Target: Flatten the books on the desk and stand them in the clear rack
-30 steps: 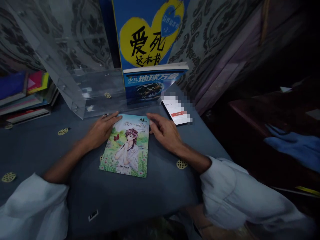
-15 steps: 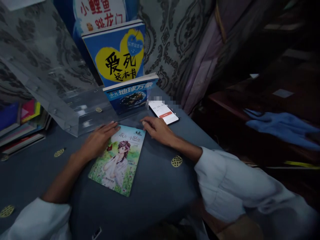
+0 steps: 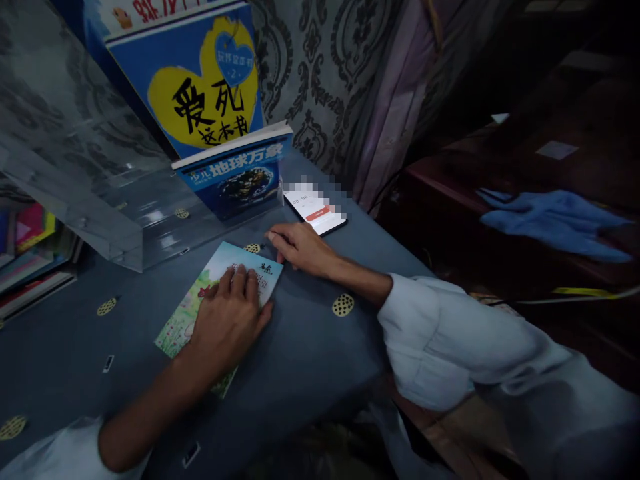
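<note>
A thin paperback book point(image 3: 273, 270) with a green and pale blue illustrated cover lies flat on the table. My left hand point(image 3: 227, 320) rests flat over the middle of it, fingers stretched toward its top edge, hiding most of the cover picture. Just beyond the book's top right corner is my right hand point(image 3: 303, 247), its fingers curled and nothing visible in them. A lit phone point(image 3: 317, 210) lies right behind that hand, part of its screen pixelated.
A clear acrylic stand point(image 3: 120, 247) holds a blue earth book point(image 3: 240, 187) and a yellow-heart book point(image 3: 200, 87). Several books point(image 3: 35, 260) are stacked at the left. The table edge runs along the right, with a blue cloth point(image 3: 545, 220) beyond it.
My left hand has moved from the book's upper left edge onto the middle of its cover. The book has turned slightly clockwise. My right hand stays near its corner while the view shifts.
</note>
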Demonstrator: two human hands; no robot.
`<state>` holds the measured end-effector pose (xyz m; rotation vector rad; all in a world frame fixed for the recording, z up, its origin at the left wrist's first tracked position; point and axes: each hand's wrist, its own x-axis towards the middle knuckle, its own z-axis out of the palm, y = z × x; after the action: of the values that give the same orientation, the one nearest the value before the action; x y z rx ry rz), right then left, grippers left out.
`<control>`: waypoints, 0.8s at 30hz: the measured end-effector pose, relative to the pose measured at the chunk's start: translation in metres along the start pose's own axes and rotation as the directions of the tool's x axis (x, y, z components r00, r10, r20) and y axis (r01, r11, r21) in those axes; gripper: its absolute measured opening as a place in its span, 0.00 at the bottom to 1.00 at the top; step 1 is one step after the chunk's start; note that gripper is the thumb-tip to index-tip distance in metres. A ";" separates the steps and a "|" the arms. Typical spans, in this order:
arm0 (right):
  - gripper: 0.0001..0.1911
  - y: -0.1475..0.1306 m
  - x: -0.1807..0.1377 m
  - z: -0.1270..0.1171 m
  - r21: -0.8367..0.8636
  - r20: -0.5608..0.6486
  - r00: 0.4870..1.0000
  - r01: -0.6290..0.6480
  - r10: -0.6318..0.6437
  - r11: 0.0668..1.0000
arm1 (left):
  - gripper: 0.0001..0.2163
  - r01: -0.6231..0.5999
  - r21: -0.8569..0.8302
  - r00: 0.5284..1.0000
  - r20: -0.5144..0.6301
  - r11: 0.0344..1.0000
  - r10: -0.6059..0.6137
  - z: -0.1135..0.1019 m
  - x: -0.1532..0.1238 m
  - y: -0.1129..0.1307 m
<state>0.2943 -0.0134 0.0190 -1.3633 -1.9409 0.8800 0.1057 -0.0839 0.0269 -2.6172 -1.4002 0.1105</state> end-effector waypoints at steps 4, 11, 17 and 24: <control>0.15 0.001 0.000 -0.001 0.024 -0.028 1.000 0.008 -0.007 1.000 | 0.16 -0.012 0.035 0.999 -0.031 0.999 0.013 -0.004 0.001 0.003; 0.16 0.001 0.000 -0.002 0.080 -0.138 0.986 0.100 -0.089 0.992 | 0.14 -0.010 0.014 1.000 0.022 1.000 0.010 -0.017 0.002 0.000; 0.19 0.005 0.000 0.000 0.177 -0.222 0.963 0.197 -0.156 0.964 | 0.14 0.028 -0.011 0.996 0.088 1.000 -0.027 -0.021 0.003 0.001; 0.20 0.000 -0.004 -0.002 0.230 -0.135 0.964 0.255 -0.229 0.939 | 0.15 0.036 0.008 0.990 0.137 0.999 -0.036 -0.025 0.004 0.006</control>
<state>0.2973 -0.0171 0.0203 -0.9831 -1.8026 0.8756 0.1163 -0.0869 0.0508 -2.6230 -1.4870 0.2943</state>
